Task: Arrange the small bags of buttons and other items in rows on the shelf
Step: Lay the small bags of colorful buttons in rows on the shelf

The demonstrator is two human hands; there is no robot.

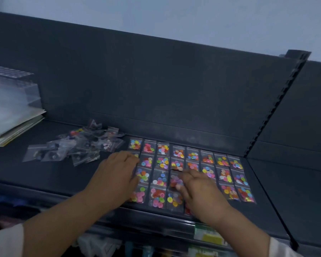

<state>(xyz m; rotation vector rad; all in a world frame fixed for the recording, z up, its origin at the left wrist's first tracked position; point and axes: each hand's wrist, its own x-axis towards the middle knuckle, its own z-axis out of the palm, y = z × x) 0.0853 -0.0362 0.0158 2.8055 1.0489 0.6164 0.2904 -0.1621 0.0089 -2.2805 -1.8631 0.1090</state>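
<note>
Dark shelving fills our view. Nearest to us, under the front lip, packaged goods [208,236] sit on a lower level, too blurred to name. Above that lip both our arms reach onto the shelf [44,179].

Our left hand [117,175] lies palm down with relaxed fingers on the left edge of the rows of button bags [222,162], holding nothing that we can see. Our right hand [198,191] is low over the middle of the rows, fingers stretched forward. Its thumb is against one bag [175,179] in the third row from the back, but blur keeps us from telling whether it pinches that bag or only pushes it.

The bright bags lie flat in four rows, edge to edge, reaching the shelf's right end. Farther back on the left, a loose heap of bags [78,147] lies unsorted. Beyond it a stack of sheets [13,115] rests by the back panel [156,80].

We judge that we are squaring up bags within the rows. The next move, we think, is a reach to the heap for one bag, laid flat beside the left column without nudging its neighbours.
</note>
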